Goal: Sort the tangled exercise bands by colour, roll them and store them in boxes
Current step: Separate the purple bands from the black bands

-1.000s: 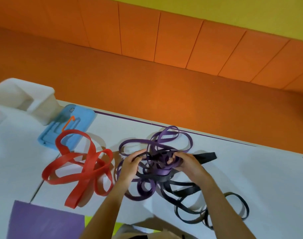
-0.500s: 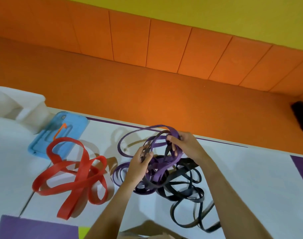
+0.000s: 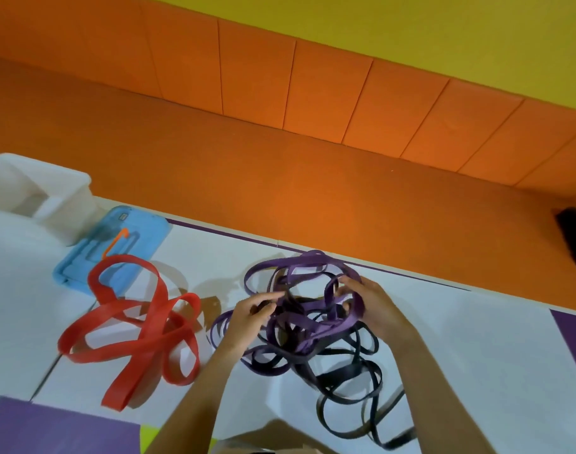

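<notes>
My left hand [image 3: 252, 314] pinches into the purple band [image 3: 307, 291] tangle on the white table [image 3: 476, 339]; my right hand [image 3: 370, 306] grips a purple loop. Black bands [image 3: 348, 375] knot underneath, though which strand I'm pinching seems unclear. The red band [image 3: 142, 332] lies apart, left.

One red band [image 3: 142, 335], one white box [image 3: 41, 191], one blue lid [image 3: 116, 244], two hands [image 3: 250, 316].

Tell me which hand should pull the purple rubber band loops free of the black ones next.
Probably the right hand: a purple rubber band loop wraps around it, while the left hand could pin the tangle.
</notes>
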Available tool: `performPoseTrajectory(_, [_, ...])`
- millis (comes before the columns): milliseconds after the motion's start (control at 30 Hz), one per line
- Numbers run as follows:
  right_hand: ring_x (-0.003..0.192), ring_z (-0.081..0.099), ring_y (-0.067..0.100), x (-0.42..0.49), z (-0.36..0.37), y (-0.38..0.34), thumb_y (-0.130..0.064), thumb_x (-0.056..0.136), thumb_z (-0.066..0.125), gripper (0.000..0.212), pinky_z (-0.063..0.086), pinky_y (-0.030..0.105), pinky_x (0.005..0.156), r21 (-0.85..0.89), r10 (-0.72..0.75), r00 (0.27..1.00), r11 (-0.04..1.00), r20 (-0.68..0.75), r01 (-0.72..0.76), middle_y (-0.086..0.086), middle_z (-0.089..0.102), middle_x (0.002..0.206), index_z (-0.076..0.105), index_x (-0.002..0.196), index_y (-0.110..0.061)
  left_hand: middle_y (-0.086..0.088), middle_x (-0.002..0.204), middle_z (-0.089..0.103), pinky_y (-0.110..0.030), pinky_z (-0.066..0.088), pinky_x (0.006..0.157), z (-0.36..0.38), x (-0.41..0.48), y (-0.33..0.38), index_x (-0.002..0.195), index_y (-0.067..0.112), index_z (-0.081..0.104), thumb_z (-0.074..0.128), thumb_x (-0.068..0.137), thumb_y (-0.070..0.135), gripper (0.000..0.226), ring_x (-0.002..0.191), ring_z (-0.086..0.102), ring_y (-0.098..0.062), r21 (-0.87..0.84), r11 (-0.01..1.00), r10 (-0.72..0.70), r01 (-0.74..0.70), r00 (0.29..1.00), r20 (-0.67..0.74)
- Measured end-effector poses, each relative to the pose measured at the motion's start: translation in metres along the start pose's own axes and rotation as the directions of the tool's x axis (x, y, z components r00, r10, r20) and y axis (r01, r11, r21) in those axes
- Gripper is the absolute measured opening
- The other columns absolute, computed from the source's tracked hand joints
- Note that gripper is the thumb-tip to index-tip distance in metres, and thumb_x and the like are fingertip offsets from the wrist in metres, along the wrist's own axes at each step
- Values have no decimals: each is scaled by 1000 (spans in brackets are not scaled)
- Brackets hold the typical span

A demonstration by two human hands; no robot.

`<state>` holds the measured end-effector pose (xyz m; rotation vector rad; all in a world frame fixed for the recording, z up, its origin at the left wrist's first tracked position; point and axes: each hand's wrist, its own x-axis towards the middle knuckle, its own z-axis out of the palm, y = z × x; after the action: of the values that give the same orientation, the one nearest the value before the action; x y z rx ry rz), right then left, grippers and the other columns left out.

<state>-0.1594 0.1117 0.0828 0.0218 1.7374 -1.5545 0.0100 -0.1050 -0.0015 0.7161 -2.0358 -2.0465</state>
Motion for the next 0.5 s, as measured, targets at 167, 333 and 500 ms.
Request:
performPoseTrajectory(167, [42,43,9,4,-26,2,-18,105,56,22,37,18,38,390,171,979,913,-108,-117,5,59,72,68,101,0,6,105,65,-16,47,71,-9,-1,-26,113,34,82,64,99,-2,43,79,63,0,456,874,142,-168,986,92])
performPoseTrajectory(333, [38,39,6,3,-36,-7,-19,106,51,22,38,15,35,653,210,978,741,-7,-155,0,49,72,62,105,-1,4,139,46,-26,59,97,-4,0,-34,154,39,44,83,84,14,83,126,63,-17,596,797,0,-97,987,160])
performPoseTrajectory(500, [45,46,8,3,-17,-14,-18,107,52,18,45,16,45,751,165,981,659,-98,-36,1,52,70,57,115,-3,2,166,20,-42,53,109,11,-8,-37,165,43,2,96,70,30,134,150,38,-23,690,717,-194,-102,921,338])
